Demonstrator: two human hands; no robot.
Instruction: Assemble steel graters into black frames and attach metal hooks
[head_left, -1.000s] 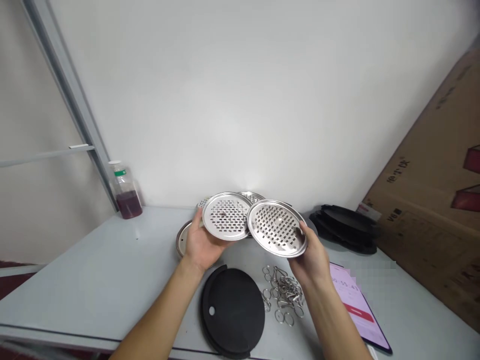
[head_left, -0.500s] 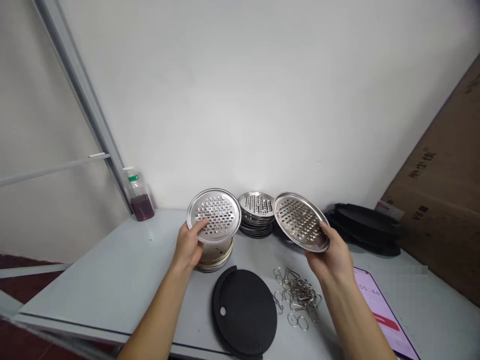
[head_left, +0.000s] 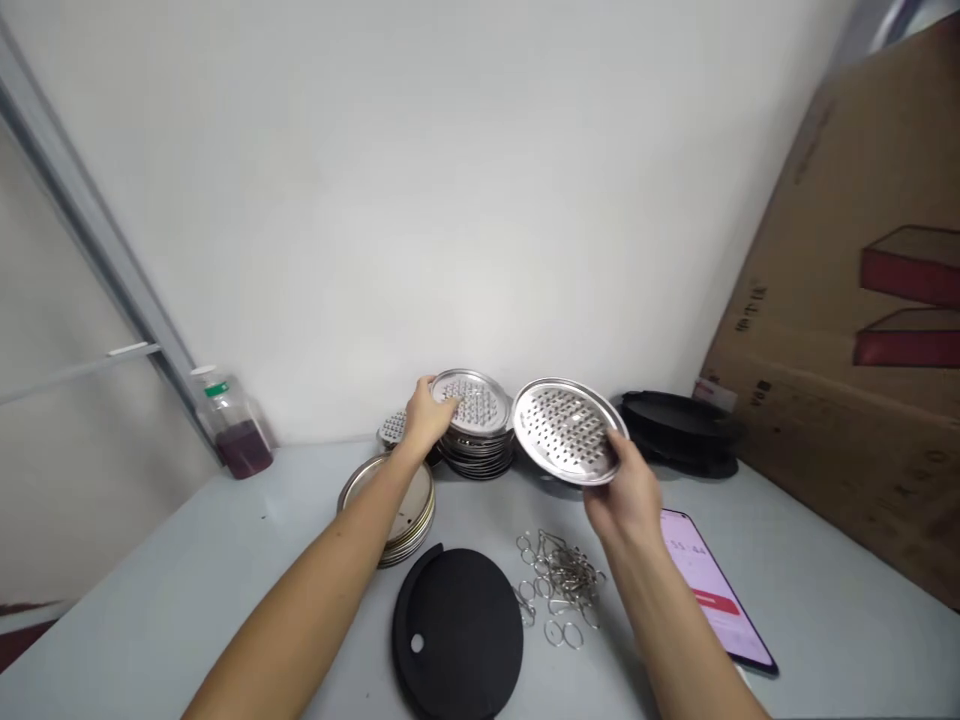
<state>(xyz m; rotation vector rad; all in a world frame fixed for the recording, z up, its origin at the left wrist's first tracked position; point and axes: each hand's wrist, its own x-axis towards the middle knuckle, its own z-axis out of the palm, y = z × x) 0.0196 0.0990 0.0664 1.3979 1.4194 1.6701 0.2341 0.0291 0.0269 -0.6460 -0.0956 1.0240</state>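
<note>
My left hand (head_left: 427, 415) is closed on the edge of a round metal grater plate (head_left: 480, 400), its thumb on top. That plate sits over a stack of metal plates (head_left: 480, 462) by the wall; whether it rests fully on the stack I cannot tell. My right hand (head_left: 624, 480) grips a second round grater plate (head_left: 564, 430) by its lower right rim, tilted up above the table. Partly behind my left forearm stands a pile of plain round metal plates (head_left: 409, 505). Another grater plate (head_left: 391, 430) shows in part behind my left wrist.
A black round piece with a small hole (head_left: 465, 630) lies at the front. Metal rings and clips (head_left: 566, 580) are heaped beside it. A phone (head_left: 712, 590), black round parts (head_left: 679, 430) and a cardboard box (head_left: 847, 400) are at the right, a bottle of dark liquid (head_left: 238, 435) at the left.
My left hand has carried its grater plate from above the plain plates to the stack by the wall. My right hand still holds its plate. The view has turned right.
</note>
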